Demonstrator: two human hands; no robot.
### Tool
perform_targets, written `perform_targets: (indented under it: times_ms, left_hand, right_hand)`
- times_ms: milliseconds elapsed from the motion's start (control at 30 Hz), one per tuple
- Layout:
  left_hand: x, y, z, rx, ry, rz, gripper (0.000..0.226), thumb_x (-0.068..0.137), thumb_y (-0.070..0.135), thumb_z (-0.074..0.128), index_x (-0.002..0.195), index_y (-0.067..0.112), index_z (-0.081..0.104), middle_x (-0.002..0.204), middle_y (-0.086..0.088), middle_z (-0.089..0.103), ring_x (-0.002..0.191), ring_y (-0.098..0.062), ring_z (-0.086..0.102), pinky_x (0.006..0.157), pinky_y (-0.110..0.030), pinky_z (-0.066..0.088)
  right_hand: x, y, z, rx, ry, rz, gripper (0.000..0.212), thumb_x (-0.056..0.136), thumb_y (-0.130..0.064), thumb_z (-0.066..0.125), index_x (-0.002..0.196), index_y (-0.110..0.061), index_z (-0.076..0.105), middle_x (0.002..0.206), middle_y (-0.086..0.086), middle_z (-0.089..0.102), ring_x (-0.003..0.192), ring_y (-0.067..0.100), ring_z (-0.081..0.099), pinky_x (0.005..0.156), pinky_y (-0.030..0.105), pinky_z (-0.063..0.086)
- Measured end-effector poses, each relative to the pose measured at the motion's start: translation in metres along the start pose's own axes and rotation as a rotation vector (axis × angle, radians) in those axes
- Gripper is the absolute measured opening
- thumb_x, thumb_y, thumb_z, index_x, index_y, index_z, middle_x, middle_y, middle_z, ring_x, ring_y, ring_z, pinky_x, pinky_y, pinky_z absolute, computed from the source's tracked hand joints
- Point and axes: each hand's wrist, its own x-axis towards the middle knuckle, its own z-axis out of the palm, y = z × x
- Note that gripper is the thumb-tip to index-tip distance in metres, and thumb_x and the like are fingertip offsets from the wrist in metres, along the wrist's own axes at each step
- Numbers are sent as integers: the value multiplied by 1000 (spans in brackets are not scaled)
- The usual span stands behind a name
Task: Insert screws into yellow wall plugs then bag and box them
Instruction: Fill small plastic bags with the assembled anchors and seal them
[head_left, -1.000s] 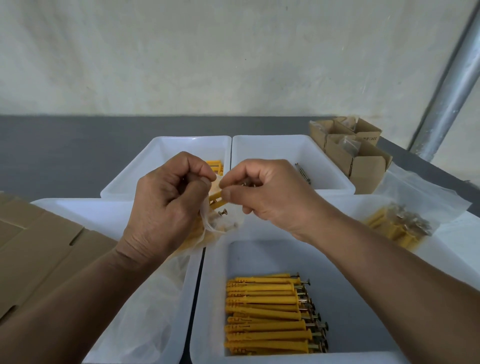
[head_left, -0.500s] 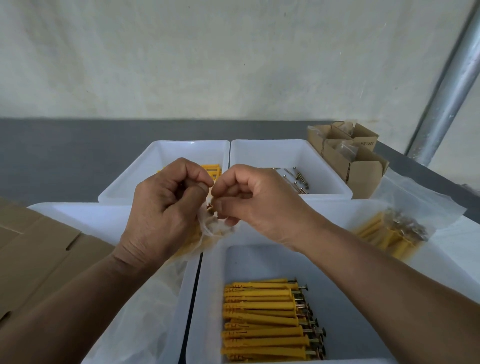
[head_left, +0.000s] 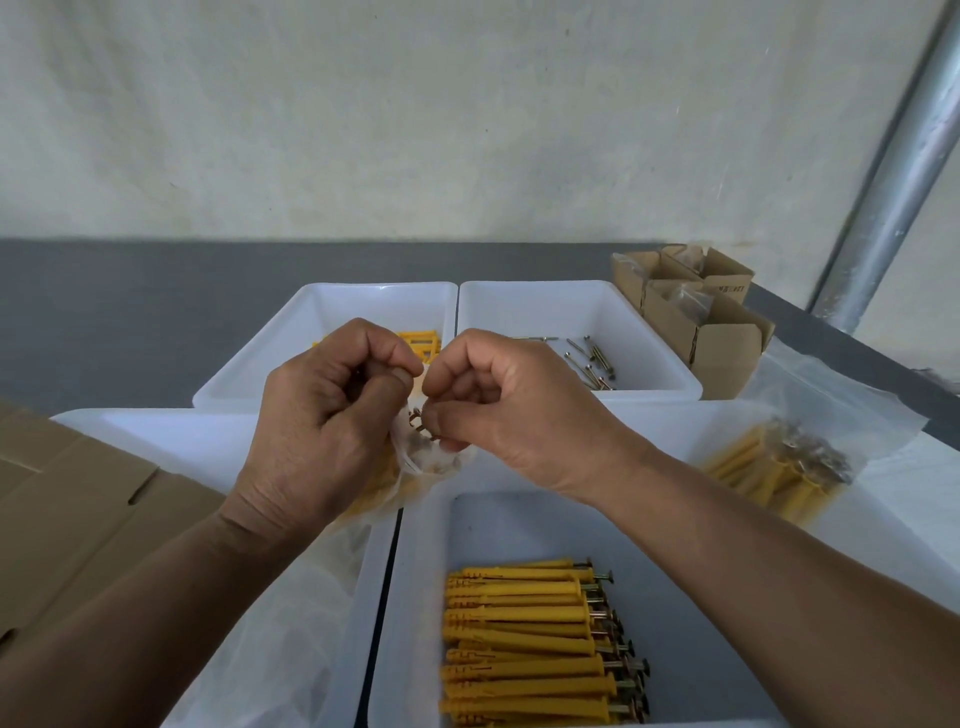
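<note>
Left grip (head_left: 332, 415) and right grip (head_left: 511, 410): both clenched, pinching the mouth of clear bag (head_left: 431, 460), held mid-air at centre.

Near, 6 o'clock: assembled plugs (head_left: 524, 639) stacked in near tray (head_left: 415, 623); long axis 9-to-3, screw heads toward 3.

Centre: bag contents slanted, long axis roughly 7-to-1, yellow tips low at 7, screw heads up at the mouth.

Judged step: closing the bag. To do well: settle heads below the seal line, press lips flat from one end across, expel air, avoid snagging film on the heads.

3 o'clock: filled bag (head_left: 779, 462), lying apart.

12 o'clock: loose plugs (head_left: 423, 340); toward 1, loose screws (head_left: 592, 364).

2 o'clock, far: cartons (head_left: 722, 338).
</note>
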Motion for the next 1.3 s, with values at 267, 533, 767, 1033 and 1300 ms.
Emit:
perform_targets:
  times_ms: [267, 533, 767, 1033, 1300]
  left_hand:
    - [0, -1, -1, -4, -1, -10, 21, 82, 16, 52, 76, 30, 66, 57, 0, 55, 49, -13, 43, 46, -25, 38]
    - [1, -2, -1, 32, -1, 2, 20, 82, 16, 52, 77, 29, 67, 60, -5, 56, 52, -26, 46, 48, -28, 41]
    - [0, -2, -1, -2, -4, 2, 25, 81, 14, 52, 75, 32, 67, 58, 3, 56, 50, -11, 47, 47, -20, 40]
    - [1, -1, 0, -14, -11, -6, 23, 80, 14, 52, 75, 31, 67, 57, 6, 56, 50, -9, 47, 48, -21, 40]
    - [1, -2, 0, -16, -11, -11, 22, 80, 16, 52, 75, 30, 67, 58, 3, 56, 51, -12, 47, 48, -22, 40]
  right_hand:
    - [4, -3, -18, -16, 41, 36, 19, 85, -2, 69, 81, -21, 70, 80, 5, 75, 71, 12, 71, 66, 22, 58]
    - [4, 12, -41, -569, -222, 352, 17, 90, -15, 57, 93, -26, 70, 89, -2, 71, 76, 21, 73, 75, 39, 61]
    - [-6, 29, -31, -907, -878, 698, 42, 95, -36, 61, 130, -13, 58, 124, 10, 59, 102, 26, 65, 83, 41, 60]
    - [-5, 39, -24, -800, -906, 834, 43, 95, -21, 62, 132, 0, 53, 128, 22, 56, 111, 36, 63, 85, 43, 58]
    - [-4, 43, -20, -783, -963, 842, 16, 94, -10, 61, 106, 0, 59, 96, 20, 55, 85, 31, 59, 84, 42, 57]
